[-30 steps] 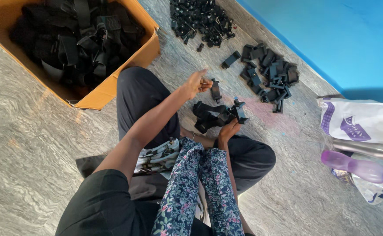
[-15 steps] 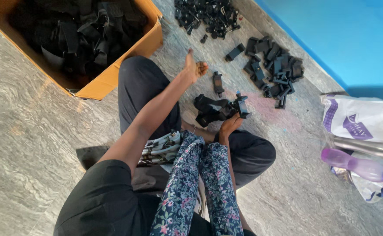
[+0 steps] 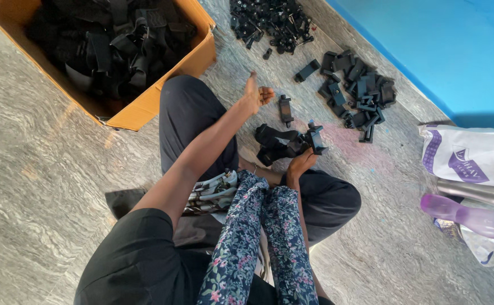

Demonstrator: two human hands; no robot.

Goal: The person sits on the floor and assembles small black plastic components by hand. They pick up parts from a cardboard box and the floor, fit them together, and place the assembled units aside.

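Leftmost, beyond the person's raised knee and well apart from both hands, an open cardboard box (image 3: 162,96) holds a heap of black straps. Closer in, the left hand (image 3: 255,96) reaches out over the knee with its fingers loosely curled and nothing in its grip; I cannot tell whether the fingertips touch anything. Just to its right on the floor (image 3: 44,169) lies 1 small black clip (image 3: 284,109), near that hand and apart from it, its long axis running away from the person. The left hand is clearly the nearer of the 2. Lower down, the right hand (image 3: 300,165) is closed on the near edge of a black strap assembly (image 3: 289,142), which stretches across in front of the legs with its buckle end to the right. Farther off, beyond both hands, sit 2 piles of black parts (image 3: 357,90). Far right lie a white bag (image 3: 472,155) and a purple bottle (image 3: 467,217).
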